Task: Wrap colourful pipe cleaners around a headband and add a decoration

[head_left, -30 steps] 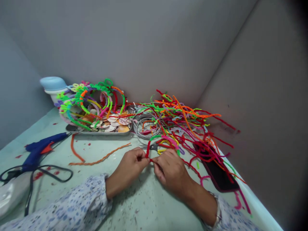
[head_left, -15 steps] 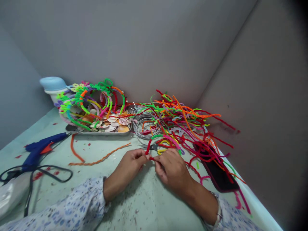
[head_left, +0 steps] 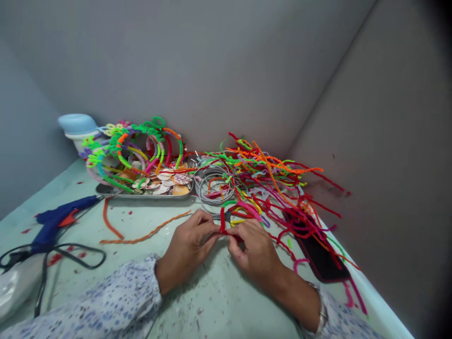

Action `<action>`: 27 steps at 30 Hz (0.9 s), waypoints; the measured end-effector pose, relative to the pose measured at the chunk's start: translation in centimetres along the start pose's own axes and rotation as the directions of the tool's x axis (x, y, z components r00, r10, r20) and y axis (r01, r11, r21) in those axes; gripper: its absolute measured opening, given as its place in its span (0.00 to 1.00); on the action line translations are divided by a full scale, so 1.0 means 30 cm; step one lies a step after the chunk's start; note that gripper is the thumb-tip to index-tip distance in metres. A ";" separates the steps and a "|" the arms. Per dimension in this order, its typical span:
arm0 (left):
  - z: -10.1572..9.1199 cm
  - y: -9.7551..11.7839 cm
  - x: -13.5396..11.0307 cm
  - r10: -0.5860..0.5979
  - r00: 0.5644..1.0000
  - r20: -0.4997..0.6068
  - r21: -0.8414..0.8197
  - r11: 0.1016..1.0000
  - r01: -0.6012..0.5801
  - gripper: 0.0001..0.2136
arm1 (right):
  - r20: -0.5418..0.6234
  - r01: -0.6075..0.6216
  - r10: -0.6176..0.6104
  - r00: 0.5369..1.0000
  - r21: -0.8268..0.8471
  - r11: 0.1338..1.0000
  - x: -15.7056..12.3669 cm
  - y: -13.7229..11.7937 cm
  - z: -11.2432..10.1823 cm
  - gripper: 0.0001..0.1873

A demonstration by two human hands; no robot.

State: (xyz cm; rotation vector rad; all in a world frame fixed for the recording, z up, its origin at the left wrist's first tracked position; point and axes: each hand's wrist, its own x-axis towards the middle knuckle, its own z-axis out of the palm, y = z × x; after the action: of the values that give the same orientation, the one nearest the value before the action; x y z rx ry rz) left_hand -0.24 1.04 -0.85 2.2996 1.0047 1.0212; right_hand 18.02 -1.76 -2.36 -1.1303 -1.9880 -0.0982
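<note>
My left hand [head_left: 192,242] and my right hand [head_left: 251,247] meet low in the middle of the pale green table [head_left: 116,278]. Both pinch a short red pipe cleaner [head_left: 222,222] between thumb and fingers; its end stands up between the two hands. Right behind the hands lies a big loose heap of coloured pipe cleaners [head_left: 268,181], with scissors [head_left: 226,215] partly under them. The fingertips of both hands are closed around the red piece.
A metal tray [head_left: 141,192] of round printed discs and pipe-cleaner hoops [head_left: 130,148] stands behind left, with grey wire rings [head_left: 213,183] beside it. A blue glue gun [head_left: 58,221] and cord lie left. An orange pipe cleaner [head_left: 148,233] lies on the table. A dark phone [head_left: 319,256] lies right. Grey walls enclose the table.
Both hands have shifted slightly away from me toward the heap. The red pipe cleaner's free end, which leaned left, now stands nearly upright between them.
</note>
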 end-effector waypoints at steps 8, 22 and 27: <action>-0.013 0.009 0.004 0.033 0.994 0.108 0.126 0.991 -0.047 0.07 | 0.036 0.017 -0.017 0.999 -0.006 1.000 -0.001 0.003 -0.003 0.06; 0.009 0.005 0.031 -0.497 0.793 0.354 -0.490 0.624 0.609 0.11 | 0.064 0.161 -0.155 0.986 -0.104 0.981 -0.001 0.006 -0.004 0.06; 0.021 0.004 0.032 -0.498 0.803 0.328 -0.514 0.619 0.594 0.10 | 0.029 0.078 -0.077 0.997 -0.016 0.997 0.002 0.010 -0.007 0.05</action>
State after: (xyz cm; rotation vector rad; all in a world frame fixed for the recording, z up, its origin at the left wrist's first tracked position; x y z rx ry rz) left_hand 0.75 1.64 -0.74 1.3827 1.0363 0.7309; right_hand 18.37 -1.63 -2.25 -1.0705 -2.0598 -0.1406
